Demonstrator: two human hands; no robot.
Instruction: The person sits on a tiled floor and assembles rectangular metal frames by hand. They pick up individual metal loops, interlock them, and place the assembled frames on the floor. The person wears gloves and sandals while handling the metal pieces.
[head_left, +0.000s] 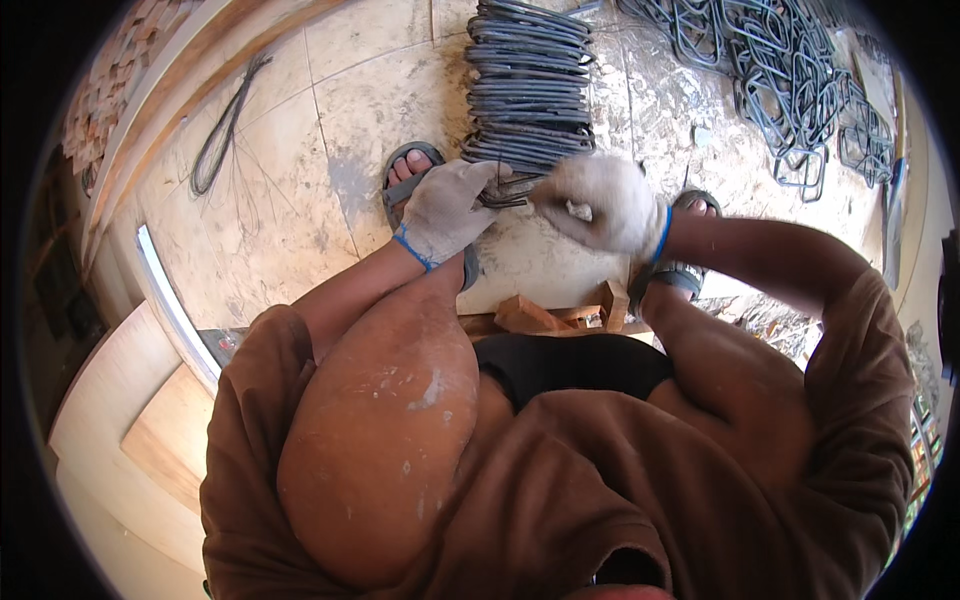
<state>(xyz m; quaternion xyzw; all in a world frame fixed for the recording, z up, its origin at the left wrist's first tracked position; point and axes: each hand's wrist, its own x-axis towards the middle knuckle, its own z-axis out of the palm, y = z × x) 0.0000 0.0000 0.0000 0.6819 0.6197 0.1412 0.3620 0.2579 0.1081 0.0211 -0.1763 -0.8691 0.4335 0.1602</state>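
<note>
A stack of bent dark steel stirrups [530, 90] lies on the floor in front of me, packed side by side. At its near end my left hand [450, 208], in a pale glove with a blue cuff, closes around short dark steel rod ends [505, 200]. Just to the right is my right hand [605, 205], gloved the same way. It is curled into a fist beside those rod ends and slightly blurred. Whatever lies inside its fingers is hidden.
More loose stirrups [785, 90] lie heaped at the far right. A looped bundle of thin wire [228, 130] rests on the tiled floor [330, 60] at the left. Wood pieces [535, 316] lie beneath me between my sandalled feet. Long boards [165, 95] stand at the left edge.
</note>
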